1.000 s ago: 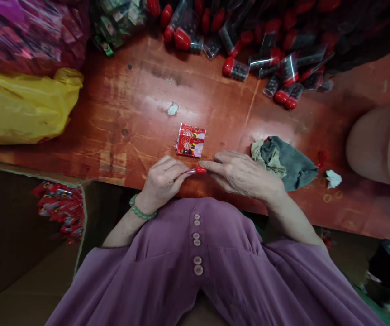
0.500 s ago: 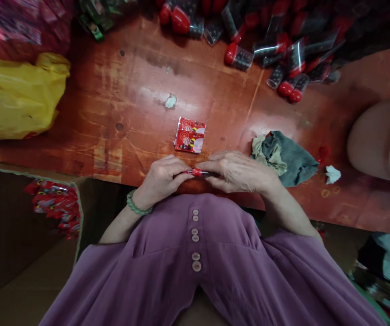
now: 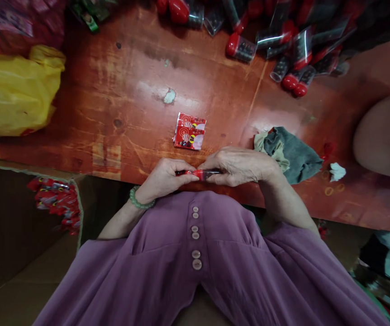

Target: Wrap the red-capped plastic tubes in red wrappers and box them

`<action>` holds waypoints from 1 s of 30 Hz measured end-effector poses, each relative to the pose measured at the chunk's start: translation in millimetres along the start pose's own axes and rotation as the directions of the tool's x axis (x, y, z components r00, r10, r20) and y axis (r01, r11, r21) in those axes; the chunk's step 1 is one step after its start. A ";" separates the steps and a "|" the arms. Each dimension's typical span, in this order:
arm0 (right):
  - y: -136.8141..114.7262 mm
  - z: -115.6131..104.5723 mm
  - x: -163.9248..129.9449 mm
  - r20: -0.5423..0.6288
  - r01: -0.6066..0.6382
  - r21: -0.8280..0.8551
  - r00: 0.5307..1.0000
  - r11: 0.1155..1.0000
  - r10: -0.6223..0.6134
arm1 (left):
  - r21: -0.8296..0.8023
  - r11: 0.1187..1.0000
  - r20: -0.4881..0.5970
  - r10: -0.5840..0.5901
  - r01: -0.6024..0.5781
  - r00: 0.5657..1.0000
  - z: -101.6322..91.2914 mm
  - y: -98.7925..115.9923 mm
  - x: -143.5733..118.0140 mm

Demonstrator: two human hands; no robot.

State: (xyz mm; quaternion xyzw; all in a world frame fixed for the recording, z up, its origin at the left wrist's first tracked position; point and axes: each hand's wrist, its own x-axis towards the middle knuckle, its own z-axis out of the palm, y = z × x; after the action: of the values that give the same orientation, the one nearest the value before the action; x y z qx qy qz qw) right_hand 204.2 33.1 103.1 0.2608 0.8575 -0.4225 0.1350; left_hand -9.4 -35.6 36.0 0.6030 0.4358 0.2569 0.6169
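Between my hands, at the table's front edge, lies a clear tube with a red cap (image 3: pixel 199 174) and dark contents, held level. My left hand (image 3: pixel 163 179) has thumb and fingers closed on its red end, where something shiny and red shows; whether that is a separate piece I cannot tell. My right hand (image 3: pixel 240 167) grips the dark, clear end from the other side, and its fingers partly hide it. Just beyond my hands is a small stack of red printed cards or packets (image 3: pixel 190 131).
Many red-capped tubes (image 3: pixel 240 47) are heaped at the back right. A grey cloth (image 3: pixel 293 154), a white scrap (image 3: pixel 336 172) and a pale bucket (image 3: pixel 378 136) sit to the right. At left are a yellow bag (image 3: pixel 15 93) and a cardboard box (image 3: pixel 45 170) holding red packets.
My two hands have drawn slightly closer around the tube, and more of its red and dark length shows between my fingers. The view has shifted slightly.
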 end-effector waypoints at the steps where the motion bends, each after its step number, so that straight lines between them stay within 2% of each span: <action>1: -0.7 -1.2 0.7 0.050 0.018 0.039 0.999 0.999 -0.020 | 0.006 1.000 0.003 0.001 -0.001 1.000 -0.2 0.4 1.0; 3: -0.9 -3.4 1.4 0.102 0.034 0.117 0.994 0.993 -0.046 | 0.010 1.000 0.006 0.002 -0.003 1.000 -2.0 1.8 3.6; 8: 6.0 -2.2 -2.1 -0.015 0.060 0.270 0.998 0.961 -0.059 | -0.088 0.994 0.112 -0.059 0.069 0.992 -9.6 7.5 10.7; 11: 11.0 4.8 -6.0 -0.076 0.090 0.364 0.995 0.927 -0.066 | -0.191 0.967 0.046 -0.162 0.168 0.986 -11.5 7.0 12.2; 14: 13.9 14.8 -9.7 -0.184 0.098 0.497 0.983 0.862 -0.007 | -0.435 0.876 -0.031 -0.246 0.208 0.969 -9.8 2.9 9.3; 17: 16.0 26.8 -11.2 -0.255 0.098 0.641 0.963 0.762 0.091 | -0.683 0.709 -0.028 -0.267 0.177 0.963 -5.2 -0.2 3.9; 20: 18.5 39.7 -9.0 -0.329 0.147 0.714 0.934 0.684 0.142 | -0.771 0.619 -0.016 -0.258 0.153 0.966 2.1 0.4 0.1; 24: 20.0 56.0 -2.6 -0.426 0.223 0.748 0.884 0.625 0.194 | -0.783 0.605 -0.086 -0.335 0.144 0.938 13.1 5.7 1.3; 27: 17.4 65.4 2.2 -0.489 0.248 0.742 0.835 0.623 0.251 | -0.794 0.593 -0.136 -0.385 0.132 0.913 18.1 9.7 4.2; 30: 12.5 70.3 6.4 -0.565 0.259 0.689 0.776 0.677 0.278 | -0.812 0.570 -0.153 -0.415 0.126 0.897 19.3 11.5 5.6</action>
State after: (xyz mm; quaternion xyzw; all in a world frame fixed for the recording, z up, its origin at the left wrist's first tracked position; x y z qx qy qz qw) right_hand 206.7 -14.3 49.4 0.4227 0.6049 -0.6168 -0.2739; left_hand 12.1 -39.3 43.7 0.1451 0.4629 0.4181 0.7681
